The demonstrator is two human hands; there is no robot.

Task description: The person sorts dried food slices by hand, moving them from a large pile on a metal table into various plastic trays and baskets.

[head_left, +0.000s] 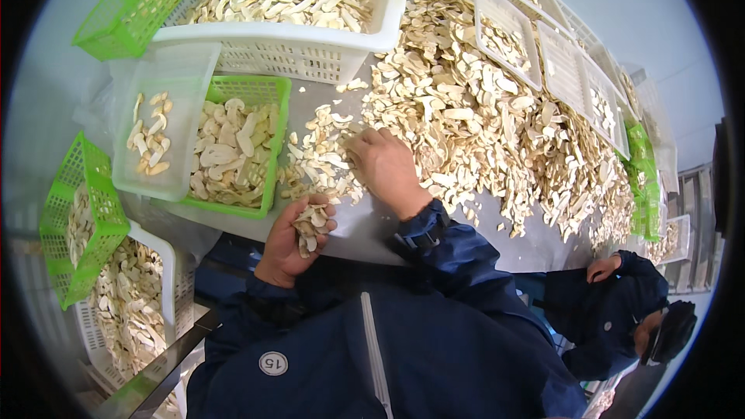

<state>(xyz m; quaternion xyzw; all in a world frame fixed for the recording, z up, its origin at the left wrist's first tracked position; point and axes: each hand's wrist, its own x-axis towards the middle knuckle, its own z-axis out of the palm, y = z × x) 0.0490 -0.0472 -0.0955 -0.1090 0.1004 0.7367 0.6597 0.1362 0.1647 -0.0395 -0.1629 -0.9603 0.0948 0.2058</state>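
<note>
My left hand (299,237) is closed round a small bunch of pale dried mushroom slices (311,225) at the front edge of the grey table (341,237). Up and to the right, my right hand (384,167) reaches onto a loose scatter of similar slices (322,147), fingers curled down among them; what they grip is hidden. A large heap of slices (466,116) spreads to the right. Left of my hands, a green basket (275,132) holds larger pale slices, beside a translucent tray (186,62) with a few slices on it.
A white crate (303,58) of slices stands behind, green baskets (124,15) (105,209) at the left. A white crate (178,287) is lower left. More trays (559,62) line the back right. A co-worker in a dark jacket (590,310) is at the right.
</note>
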